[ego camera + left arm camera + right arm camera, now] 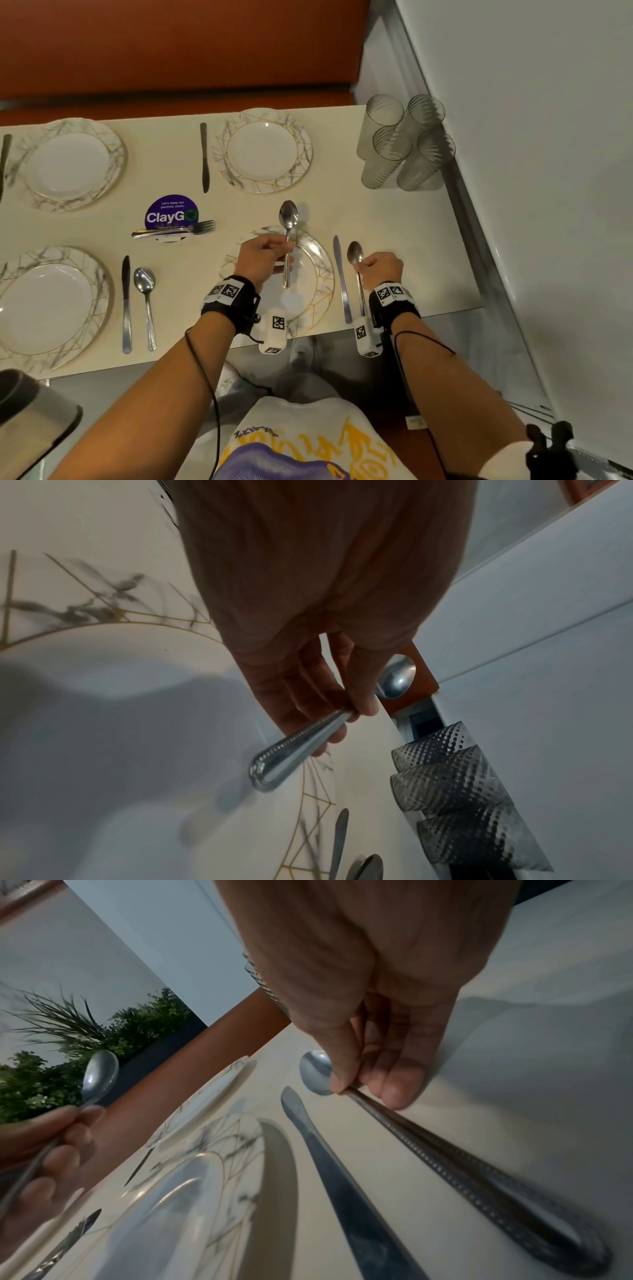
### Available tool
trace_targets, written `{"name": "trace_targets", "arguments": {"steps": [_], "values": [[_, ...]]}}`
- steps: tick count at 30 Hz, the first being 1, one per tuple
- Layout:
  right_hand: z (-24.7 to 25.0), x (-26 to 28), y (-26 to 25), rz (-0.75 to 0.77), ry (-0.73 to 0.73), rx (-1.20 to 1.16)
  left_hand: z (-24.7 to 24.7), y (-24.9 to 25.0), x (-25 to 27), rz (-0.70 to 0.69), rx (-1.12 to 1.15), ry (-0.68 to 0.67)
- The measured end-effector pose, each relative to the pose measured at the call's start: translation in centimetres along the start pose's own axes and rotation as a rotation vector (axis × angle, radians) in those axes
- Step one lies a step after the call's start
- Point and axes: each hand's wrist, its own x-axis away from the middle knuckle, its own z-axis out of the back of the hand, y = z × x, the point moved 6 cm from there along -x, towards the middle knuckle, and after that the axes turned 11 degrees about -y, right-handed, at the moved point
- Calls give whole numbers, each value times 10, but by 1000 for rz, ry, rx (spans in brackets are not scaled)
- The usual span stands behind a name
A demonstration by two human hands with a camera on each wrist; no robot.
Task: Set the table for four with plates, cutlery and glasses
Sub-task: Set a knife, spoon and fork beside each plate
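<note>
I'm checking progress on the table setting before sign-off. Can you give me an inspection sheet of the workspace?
Surface: cream table, sticker.
Job's things: four plates; knives beside them; one spoon laid; forks piled; four glasses grouped at corner.
Clutter: nothing seen.
Hands: left hand holds a spoon over near plate; right hand holds a spoon beside knife.
Cables: thin cords along both forearms.
Surroundings: orange bench, grey wall.

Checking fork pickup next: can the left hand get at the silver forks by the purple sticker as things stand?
Probably not yet. The left hand already holds a silver spoon above the near marble-rimmed plate, so its grip is taken. The silver forks lie uncovered beside the purple ClayGo sticker; nothing blocks the way.
</note>
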Motion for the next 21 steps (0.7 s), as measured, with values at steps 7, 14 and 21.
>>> {"name": "trace_targets", "arguments": {"steps": [7, 14, 21], "values": [[10, 12, -12, 69, 90, 49, 0, -1, 1, -13, 14, -5], [-6, 30, -102, 390, -2, -58, 9, 10, 11, -31, -70, -24], [-53, 54, -201, 586, -133, -50, 54, 25, 27, -42, -69, -44]]}}
